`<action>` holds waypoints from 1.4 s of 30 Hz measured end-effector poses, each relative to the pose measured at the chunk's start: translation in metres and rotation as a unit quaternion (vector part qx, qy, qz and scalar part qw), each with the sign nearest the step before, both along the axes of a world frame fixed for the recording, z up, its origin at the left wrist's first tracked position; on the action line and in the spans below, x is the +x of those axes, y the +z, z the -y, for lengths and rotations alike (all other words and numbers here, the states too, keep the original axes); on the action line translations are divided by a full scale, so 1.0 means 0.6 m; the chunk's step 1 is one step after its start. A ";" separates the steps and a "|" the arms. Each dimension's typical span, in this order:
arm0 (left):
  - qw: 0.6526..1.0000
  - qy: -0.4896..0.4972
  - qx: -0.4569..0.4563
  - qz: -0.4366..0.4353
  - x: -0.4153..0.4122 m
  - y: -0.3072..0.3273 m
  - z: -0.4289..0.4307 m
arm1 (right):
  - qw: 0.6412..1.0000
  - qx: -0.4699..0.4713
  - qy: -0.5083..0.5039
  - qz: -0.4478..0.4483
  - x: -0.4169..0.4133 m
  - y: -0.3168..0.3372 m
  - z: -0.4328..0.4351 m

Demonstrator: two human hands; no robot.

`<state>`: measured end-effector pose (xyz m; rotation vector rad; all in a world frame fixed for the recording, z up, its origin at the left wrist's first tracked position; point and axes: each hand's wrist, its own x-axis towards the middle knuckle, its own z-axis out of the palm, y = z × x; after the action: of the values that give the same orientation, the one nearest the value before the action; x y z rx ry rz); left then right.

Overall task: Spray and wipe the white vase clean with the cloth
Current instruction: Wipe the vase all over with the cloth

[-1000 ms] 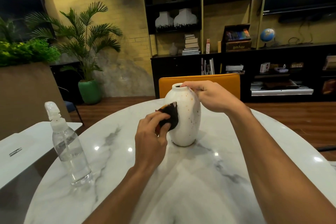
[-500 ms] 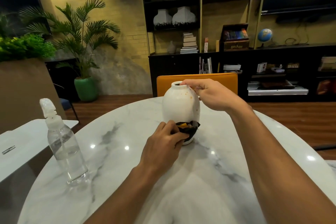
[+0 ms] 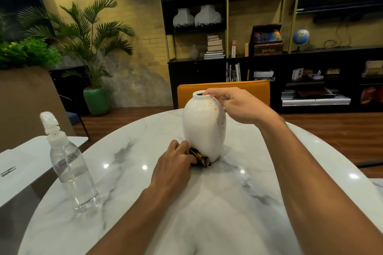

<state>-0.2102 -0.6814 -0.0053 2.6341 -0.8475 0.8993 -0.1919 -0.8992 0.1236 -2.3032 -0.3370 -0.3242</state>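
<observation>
White glazed pottery, one vase (image 3: 204, 128) stands upright on the marble bench (image 3: 207, 213), midway across it and towards the far edge. Its long axis is vertical and its narrow mouth points straight up. Small orange-brown specks dot its upper right shoulder.

One dark cloth (image 3: 200, 158) with a yellow patch lies bunched at the foot of the vase, on the near left side, touching both the vase and the bench. The left hand (image 3: 174, 163) grips it, its fingers (image 3: 182, 148) curled over the bundle and pressing it against the base. The right hand (image 3: 234, 103) holds the rim, its bent fingers pinching the lip at the mouth.

One clear spray bottle (image 3: 70, 163) with a white nozzle stands upright near the left edge of the bench, well apart from the vase. It carries no label that can be read.

One orange chair (image 3: 248, 89) back shows just past the far edge. A second white table (image 3: 31, 161) sits off to the left. On the dark shelves behind stand two more white vases (image 3: 183, 17), one box (image 3: 268, 49) lettered "Harry Potter", and one globe (image 3: 300, 36). One palm (image 3: 93, 33) grows from a green pot (image 3: 96, 99).
</observation>
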 end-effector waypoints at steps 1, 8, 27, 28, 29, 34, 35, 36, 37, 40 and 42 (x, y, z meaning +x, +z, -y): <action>1.000 -0.007 0.010 0.005 -0.004 0.000 0.004 | 1.000 -0.002 -0.001 0.001 0.001 0.000 0.000; 0.997 -0.044 0.056 0.035 -0.026 -0.001 0.030 | 1.000 -0.004 -0.003 0.004 0.004 -0.005 0.004; 0.984 -0.068 -0.123 0.111 -0.028 0.016 0.058 | 1.000 -0.021 0.001 0.018 -0.003 -0.001 0.008; 0.984 -0.064 -0.125 0.108 -0.029 0.019 0.059 | 1.000 -0.023 0.002 0.017 -0.002 -0.001 0.009; 0.984 -0.061 -0.131 0.105 -0.029 0.023 0.059 | 1.000 -0.026 0.003 0.016 -0.001 -0.001 0.010; 0.979 -0.042 -0.169 0.105 -0.025 0.060 0.065 | 1.000 -0.013 0.016 0.011 -0.002 0.001 0.013; 0.977 -0.036 -0.186 0.100 -0.023 0.072 0.067 | 1.000 -0.010 0.017 0.011 -0.002 0.000 0.011; 0.974 -0.028 -0.204 0.094 -0.021 0.084 0.070 | 1.000 -0.006 0.015 0.011 -0.003 0.000 0.012; 0.971 -0.019 -0.221 0.088 -0.018 0.097 0.072 | 1.000 -0.003 0.013 0.012 -0.004 0.000 0.011; 0.966 0.014 -0.251 0.066 -0.010 0.123 0.077 | 1.000 -0.002 0.005 0.012 -0.007 0.000 0.010; 0.968 0.022 -0.244 0.063 -0.012 0.123 0.081 | 1.000 -0.001 0.010 0.013 -0.008 0.001 0.009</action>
<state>-0.2175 -0.7301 0.0687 2.1940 -0.5084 1.1288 -0.1967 -0.9048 0.1242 -2.2981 -0.3739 -0.3450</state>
